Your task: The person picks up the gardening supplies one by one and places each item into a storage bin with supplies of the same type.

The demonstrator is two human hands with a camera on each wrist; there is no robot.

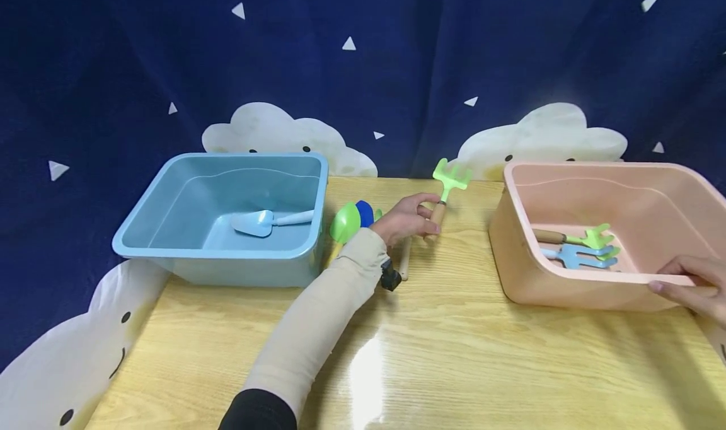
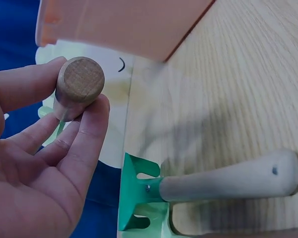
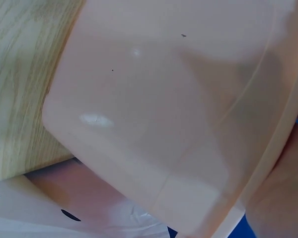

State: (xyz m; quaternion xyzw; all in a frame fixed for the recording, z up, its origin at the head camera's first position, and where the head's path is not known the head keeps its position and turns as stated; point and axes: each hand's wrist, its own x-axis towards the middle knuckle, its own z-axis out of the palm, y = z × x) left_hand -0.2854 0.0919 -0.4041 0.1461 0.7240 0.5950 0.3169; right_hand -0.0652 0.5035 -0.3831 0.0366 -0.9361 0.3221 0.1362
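Note:
My left hand point(image 1: 411, 217) pinches the wooden handle point(image 2: 80, 80) of a small green hand rake point(image 1: 452, 176), its tines pointing up and away over the table's back. Under and beside that wrist lie other garden tools, among them a green shovel point(image 1: 345, 222) and a blue one point(image 1: 365, 213). A green tool with a pale wooden handle point(image 2: 228, 181) is close below in the left wrist view. My right hand point(image 1: 694, 286) grips the front rim of the pink bin point(image 1: 601, 291), thumb outside and fingers inside. In the bin lie a blue rake point(image 1: 575, 256) and green rakes point(image 1: 592, 236).
At the left stands a light blue bin point(image 1: 218, 253) with a light blue trowel point(image 1: 255, 223) inside. Both bins rest on a wooden table point(image 1: 442, 360). A dark blue curtain point(image 1: 397, 70) with white clouds hangs right behind the table's back edge.

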